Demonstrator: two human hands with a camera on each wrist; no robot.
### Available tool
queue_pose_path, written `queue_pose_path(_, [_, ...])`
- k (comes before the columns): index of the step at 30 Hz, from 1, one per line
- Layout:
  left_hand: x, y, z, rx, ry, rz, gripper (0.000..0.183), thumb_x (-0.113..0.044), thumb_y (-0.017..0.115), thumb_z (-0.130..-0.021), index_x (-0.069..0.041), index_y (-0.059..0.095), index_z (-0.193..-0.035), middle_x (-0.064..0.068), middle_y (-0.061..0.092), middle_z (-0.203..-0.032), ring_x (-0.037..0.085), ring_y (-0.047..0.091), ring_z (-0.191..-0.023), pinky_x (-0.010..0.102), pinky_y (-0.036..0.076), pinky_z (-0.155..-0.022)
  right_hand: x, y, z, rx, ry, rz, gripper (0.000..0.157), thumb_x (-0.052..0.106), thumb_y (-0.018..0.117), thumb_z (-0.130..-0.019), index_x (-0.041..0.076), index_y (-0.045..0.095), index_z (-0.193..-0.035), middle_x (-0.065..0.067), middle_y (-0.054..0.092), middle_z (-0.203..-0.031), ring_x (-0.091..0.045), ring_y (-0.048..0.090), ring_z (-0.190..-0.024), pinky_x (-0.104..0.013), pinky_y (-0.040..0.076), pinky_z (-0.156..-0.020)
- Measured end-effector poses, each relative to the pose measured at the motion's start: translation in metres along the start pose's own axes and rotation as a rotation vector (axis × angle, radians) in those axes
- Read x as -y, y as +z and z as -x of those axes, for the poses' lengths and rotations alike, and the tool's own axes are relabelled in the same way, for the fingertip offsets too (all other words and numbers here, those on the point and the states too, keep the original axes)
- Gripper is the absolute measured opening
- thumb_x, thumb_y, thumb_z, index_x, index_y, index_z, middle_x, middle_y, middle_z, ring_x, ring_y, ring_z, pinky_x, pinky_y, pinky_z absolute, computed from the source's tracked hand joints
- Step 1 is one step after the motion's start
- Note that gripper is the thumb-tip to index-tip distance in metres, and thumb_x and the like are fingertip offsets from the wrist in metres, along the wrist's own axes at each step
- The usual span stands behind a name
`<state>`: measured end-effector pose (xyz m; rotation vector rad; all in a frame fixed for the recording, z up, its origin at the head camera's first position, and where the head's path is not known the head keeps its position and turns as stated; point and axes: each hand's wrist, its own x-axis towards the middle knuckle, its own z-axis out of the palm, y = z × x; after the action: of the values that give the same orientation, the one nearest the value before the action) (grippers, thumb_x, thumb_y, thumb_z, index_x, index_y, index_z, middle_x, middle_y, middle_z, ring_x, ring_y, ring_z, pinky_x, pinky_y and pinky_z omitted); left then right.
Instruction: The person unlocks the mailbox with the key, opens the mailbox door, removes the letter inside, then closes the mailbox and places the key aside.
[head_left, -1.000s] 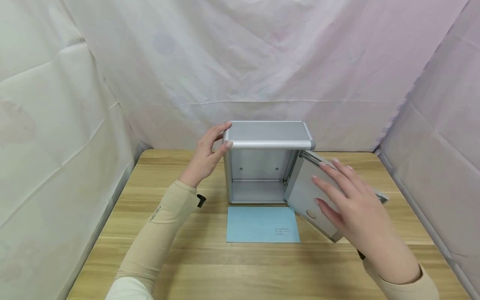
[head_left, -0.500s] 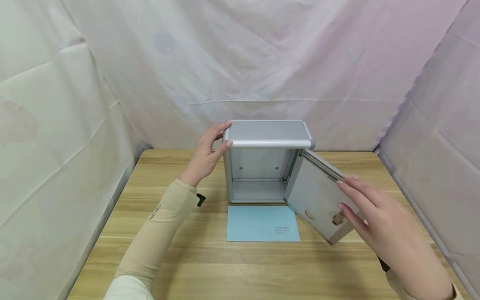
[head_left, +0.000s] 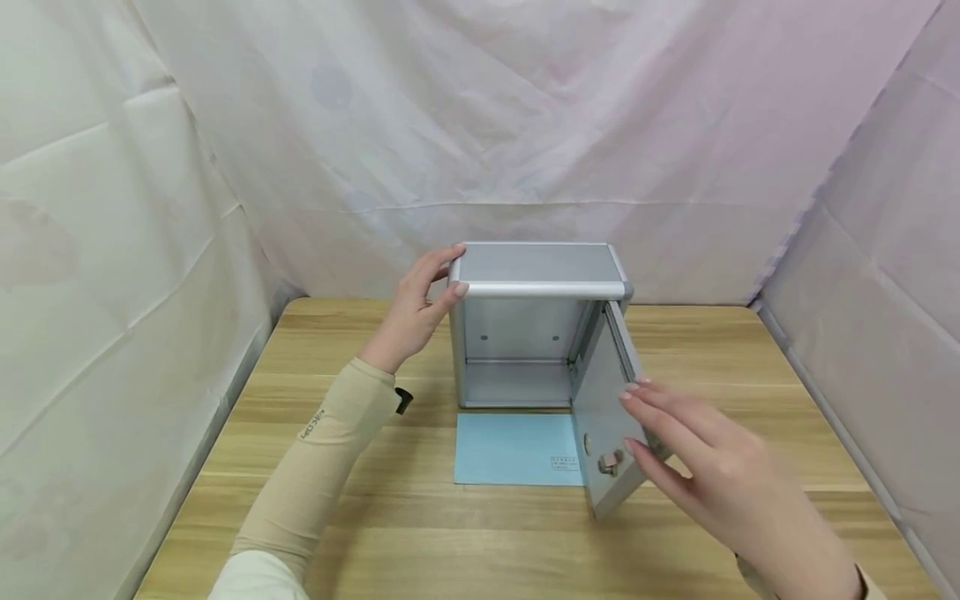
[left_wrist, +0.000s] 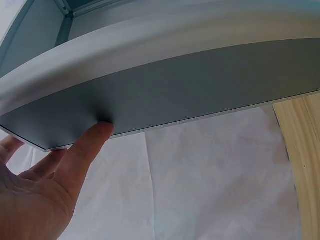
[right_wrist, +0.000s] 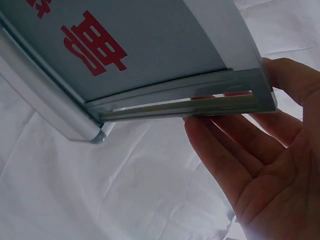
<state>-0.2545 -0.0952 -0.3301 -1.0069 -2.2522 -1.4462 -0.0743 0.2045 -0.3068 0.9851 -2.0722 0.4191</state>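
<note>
A silver-grey metal letter box [head_left: 538,262] stands upright on the table, front facing me and interior visible. My left hand [head_left: 412,308] holds its upper left corner; in the left wrist view the thumb [left_wrist: 85,155] presses the grey panel. Hinged on the right, the door [head_left: 600,375] stands ajar, a lock [head_left: 609,462] on its inner face. My right hand [head_left: 720,467] holds its free upper corner, fingertips over the top edge. The right wrist view shows red characters [right_wrist: 95,45] and a long slot [right_wrist: 180,106] on the door.
A flat light-blue sheet like an envelope [head_left: 510,450], printed with a small block, lies before the box, its right end partly covered by the door. The wooden table [head_left: 390,533] is enclosed by white cloth [head_left: 525,125] behind and on both sides.
My right hand first shifted right along the door to its free edge. Since then it has moved left, and the door has swung partway towards the box. The left hand has stayed in place.
</note>
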Motion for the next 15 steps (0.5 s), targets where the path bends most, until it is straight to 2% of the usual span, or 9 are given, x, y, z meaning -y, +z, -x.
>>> queue_pose_path(4, [0.001, 0.000, 0.000, 0.007, -0.013, -0.002, 0.050, -0.027, 0.053, -0.100, -0.003, 0.042, -0.143, 0.015, 0.040, -0.144, 0.031, 0.044, -0.125, 0.040, 0.042, -0.099, 0.005, 0.012, -0.010, -0.012, -0.076, -0.029, 0.040, 0.030, 0.051, -0.100, -0.005, 0.070, -0.106, -0.016, 0.068, -0.105, -0.033, 0.066, -0.095, -0.025, 0.048, -0.091])
queue_pose_path(6, [0.000, 0.000, 0.000, 0.005, -0.011, -0.001, 0.050, -0.025, 0.053, -0.100, -0.003, 0.042, -0.143, 0.016, 0.040, -0.144, 0.032, 0.044, -0.124, 0.040, 0.042, -0.099, 0.007, 0.019, -0.016, -0.012, -0.103, -0.033, 0.040, 0.031, 0.052, -0.099, -0.004, 0.070, -0.105, -0.016, 0.068, -0.105, -0.034, 0.066, -0.095, -0.031, 0.049, -0.091])
queue_pose_path(11, [0.000, 0.001, -0.001, 0.000, -0.006, 0.001, 0.050, -0.026, 0.054, -0.100, -0.002, 0.042, -0.142, 0.016, 0.041, -0.143, 0.032, 0.045, -0.123, 0.040, 0.043, -0.099, 0.008, 0.035, -0.029, -0.008, -0.121, -0.044, 0.039, 0.032, 0.054, -0.098, -0.004, 0.070, -0.105, -0.016, 0.068, -0.105, -0.034, 0.065, -0.097, -0.041, 0.048, -0.094])
queue_pose_path(15, [0.000, 0.001, -0.001, 0.008, -0.013, -0.004, 0.050, -0.028, 0.053, -0.100, -0.004, 0.042, -0.143, 0.015, 0.040, -0.143, 0.031, 0.045, -0.124, 0.038, 0.043, -0.098, 0.005, 0.051, -0.036, 0.016, -0.122, -0.049, 0.037, 0.030, 0.054, -0.098, -0.003, 0.069, -0.105, -0.016, 0.067, -0.109, -0.033, 0.064, -0.102, -0.044, 0.052, -0.085])
